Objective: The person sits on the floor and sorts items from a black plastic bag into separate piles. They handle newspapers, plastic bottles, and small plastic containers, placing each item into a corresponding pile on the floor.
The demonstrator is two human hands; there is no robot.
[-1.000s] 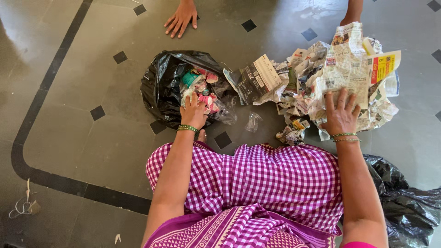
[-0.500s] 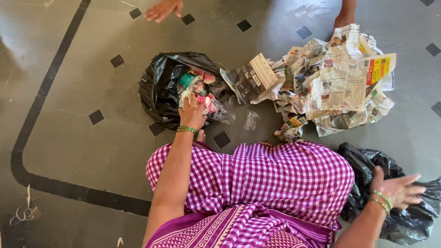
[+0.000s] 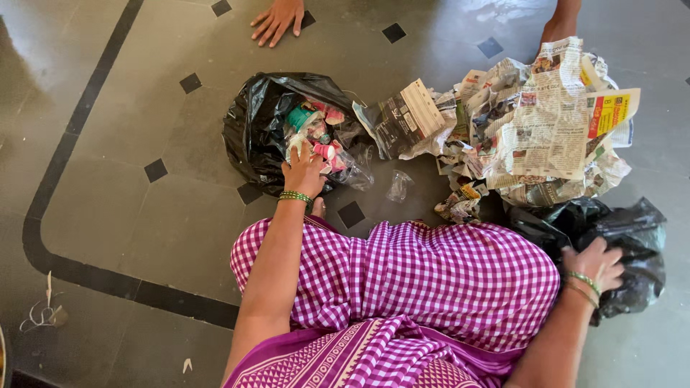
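Note:
My left hand (image 3: 305,172) rests on the near rim of an open black plastic bag (image 3: 251,129) that holds pink, teal and clear plastic scraps (image 3: 316,133); whether its fingers grip anything I cannot tell. On the floor at my right side, my right hand (image 3: 594,264) grips a second crumpled black plastic bag (image 3: 625,237). A heap of crumpled newspaper (image 3: 539,129) lies just beyond that bag. Purple checked cloth (image 3: 424,280) covers my lap between my arms.
Another person's hand (image 3: 277,18) lies flat on the grey tiled floor at the top, and their other arm (image 3: 562,21) shows behind the newspaper. A clear plastic scrap (image 3: 397,187) sits between bag and papers. Small debris (image 3: 39,316) lies at far left.
My right hand left the newspaper heap, swung down to my right side and took hold of the second black bag, pulling it up towards the papers. My left hand stayed at the open bag.

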